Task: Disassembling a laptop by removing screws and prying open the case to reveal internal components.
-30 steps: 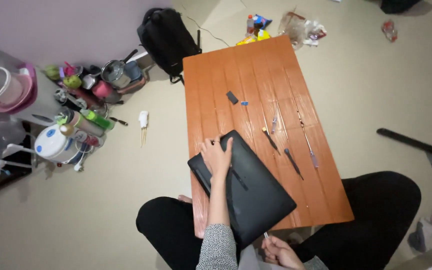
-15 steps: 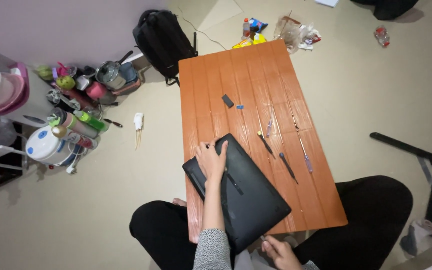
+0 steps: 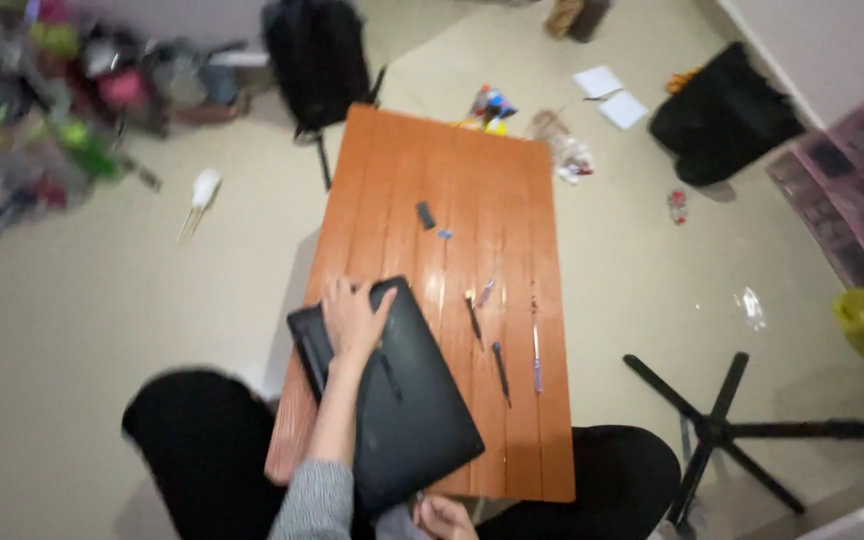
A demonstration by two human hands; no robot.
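A closed black laptop (image 3: 407, 400) lies slanted on the near left part of a low orange wooden table (image 3: 472, 190). My left hand (image 3: 350, 320) rests flat on its far left corner, fingers spread. My right hand (image 3: 444, 518) shows only partly at the bottom edge, touching the laptop's near corner; its grip is unclear. To the right of the laptop lie three thin tools (image 3: 502, 372) on the tabletop. Further up the table sit a small black part (image 3: 425, 215) and a tiny blue piece (image 3: 444, 235).
My crossed legs in black trousers (image 3: 192, 440) frame the table's near end. A black backpack (image 3: 317, 60) stands beyond the far left corner, a black bag (image 3: 722, 115) at far right. A black chair base (image 3: 722, 430) is at right. Blurred clutter (image 3: 62, 120) fills the far left.
The camera has swung to the right, so the table sits more centrally and the right side of the room shows. My left hand stays on the laptop, which has barely moved.
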